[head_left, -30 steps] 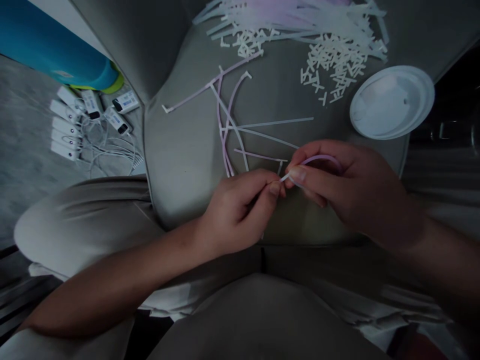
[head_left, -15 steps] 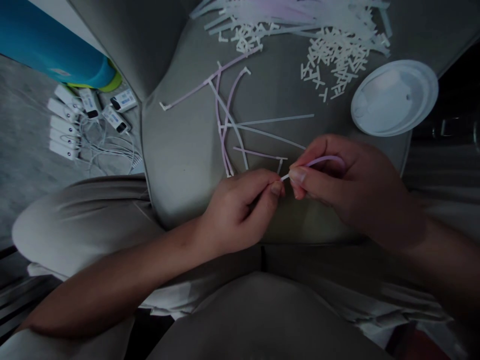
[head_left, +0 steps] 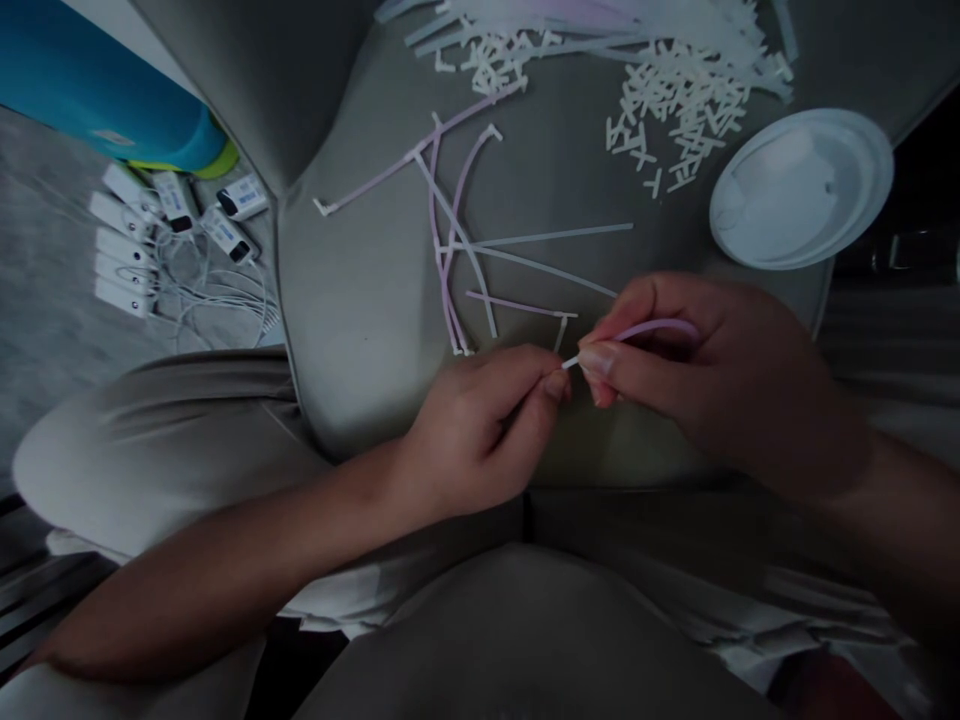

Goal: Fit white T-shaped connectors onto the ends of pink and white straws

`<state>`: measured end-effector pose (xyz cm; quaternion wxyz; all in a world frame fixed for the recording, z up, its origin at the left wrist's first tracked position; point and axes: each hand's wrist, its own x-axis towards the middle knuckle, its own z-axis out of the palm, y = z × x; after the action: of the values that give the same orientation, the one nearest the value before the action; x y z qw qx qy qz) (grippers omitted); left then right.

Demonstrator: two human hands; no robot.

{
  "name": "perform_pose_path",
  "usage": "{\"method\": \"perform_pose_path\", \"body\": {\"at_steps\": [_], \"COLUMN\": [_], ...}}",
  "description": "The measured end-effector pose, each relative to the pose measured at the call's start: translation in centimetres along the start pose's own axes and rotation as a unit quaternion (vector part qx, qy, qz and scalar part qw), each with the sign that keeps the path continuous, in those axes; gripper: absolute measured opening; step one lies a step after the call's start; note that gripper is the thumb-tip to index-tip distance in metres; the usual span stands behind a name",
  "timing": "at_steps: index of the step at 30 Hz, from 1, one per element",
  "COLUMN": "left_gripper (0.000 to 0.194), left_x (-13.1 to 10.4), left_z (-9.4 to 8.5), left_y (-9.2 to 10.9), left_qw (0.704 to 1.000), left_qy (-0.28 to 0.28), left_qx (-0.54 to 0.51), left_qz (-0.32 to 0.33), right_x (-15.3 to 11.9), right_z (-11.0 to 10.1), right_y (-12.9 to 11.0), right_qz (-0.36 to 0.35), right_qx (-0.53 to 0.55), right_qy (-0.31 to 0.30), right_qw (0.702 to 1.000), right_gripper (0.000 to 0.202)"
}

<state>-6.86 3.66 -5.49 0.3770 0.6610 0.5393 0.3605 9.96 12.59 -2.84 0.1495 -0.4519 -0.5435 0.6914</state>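
Between the fingertips of my two hands shows the thin stem of a small white plastic connector (head_left: 571, 362). My left hand (head_left: 480, 430) pinches one end of it between thumb and forefinger, hiding the rest of its shape. My right hand (head_left: 705, 375) is closed on a purple tube (head_left: 654, 327), which arches over the palm. The tube's tip is covered by my right thumb and forefinger, so how far the stem sits in it cannot be seen. Just beyond my fingertips, a short purple tube (head_left: 514, 303) with white fittings lies on the grey seat (head_left: 360, 330).
Purple and clear tubes (head_left: 465, 240) joined by white fittings spread across the seat. Farther back are piles of white connectors (head_left: 682, 105) and loose tubes (head_left: 585, 20). White lids (head_left: 802, 190) lie right. A blue bottle (head_left: 112, 90) and cabled white devices (head_left: 124, 255) are left.
Both hands keep the same pinch, with the fingertips almost unmoved. The view has shifted slightly, and the things on the seat look otherwise unchanged.
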Motion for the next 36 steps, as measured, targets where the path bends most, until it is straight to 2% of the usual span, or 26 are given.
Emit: {"method": "perform_pose_path", "body": {"at_steps": [10,19,28,36], "left_gripper": [0.023,0.023,0.023,0.023], "left_x": [0.3,0.2,0.2,0.2], "left_z": [-0.2,-0.4,-0.5,-0.6], "left_y": [0.2,0.2,0.2,0.4], "left_qw": [1.0,1.0,1.0,1.0], "left_qy": [0.019,0.006,-0.002,-0.006], "left_qx": [-0.007,0.001,0.001,-0.01], "left_qz": [0.009,0.007,0.006,0.006], "right_x": [-0.1,-0.2,0.1,-0.2], "right_z": [0.1,0.3,0.4,0.4], "right_y": [0.2,0.3,1.3,1.4], "right_qz": [-0.002,0.004,0.003,-0.01], "right_qx": [0.002,0.037,0.118,0.134], "right_qy": [0.014,0.008,-0.014,-0.015], "right_qw": [1.0,0.999,0.993,0.991], "right_gripper": [0.021,0.022,0.02,0.018]}}
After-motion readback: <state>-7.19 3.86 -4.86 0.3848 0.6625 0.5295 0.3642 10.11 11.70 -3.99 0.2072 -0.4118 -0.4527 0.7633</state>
